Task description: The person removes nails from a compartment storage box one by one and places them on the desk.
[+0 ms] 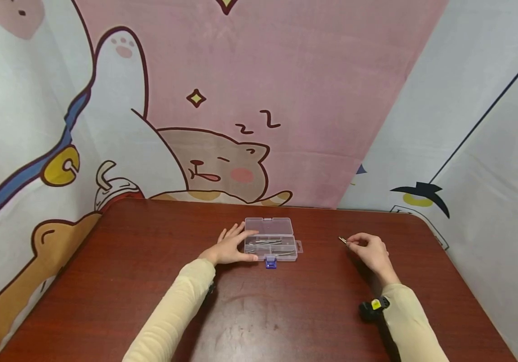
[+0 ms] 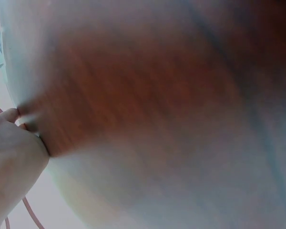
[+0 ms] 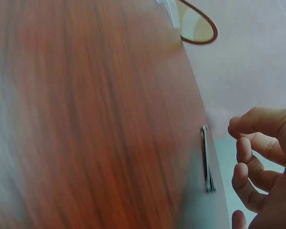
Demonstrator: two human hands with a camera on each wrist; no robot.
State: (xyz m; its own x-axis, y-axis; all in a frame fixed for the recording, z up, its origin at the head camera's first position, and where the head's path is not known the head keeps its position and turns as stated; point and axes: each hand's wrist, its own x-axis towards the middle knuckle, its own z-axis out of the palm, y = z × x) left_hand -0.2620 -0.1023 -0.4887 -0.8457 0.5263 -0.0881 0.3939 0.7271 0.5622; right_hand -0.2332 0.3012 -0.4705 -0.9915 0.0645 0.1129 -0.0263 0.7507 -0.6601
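Observation:
A clear plastic compartment box (image 1: 294, 254) stands on the table with its lid (image 1: 268, 226) laid back and a blue latch (image 1: 270, 263) at the front. Slim metal pieces (image 1: 281, 253) lie in its compartments. My left hand (image 1: 229, 247) holds the box's left end, thumb along the front edge and index finger near the hinge side. To the right, more slim metal pieces (image 3: 207, 160) that look like screws lie on the table. My right hand (image 1: 369, 250) is beside them, fingers loosely curled; the right wrist view shows a gap between fingertips (image 3: 233, 125) and metal.
The brown wooden table (image 1: 259, 311) ends at a wall hanging (image 1: 322, 100) with cartoon animals. A hang tab (image 1: 299, 246) sticks out from the box's right side. The left wrist view is mostly blurred tabletop (image 2: 133, 90).

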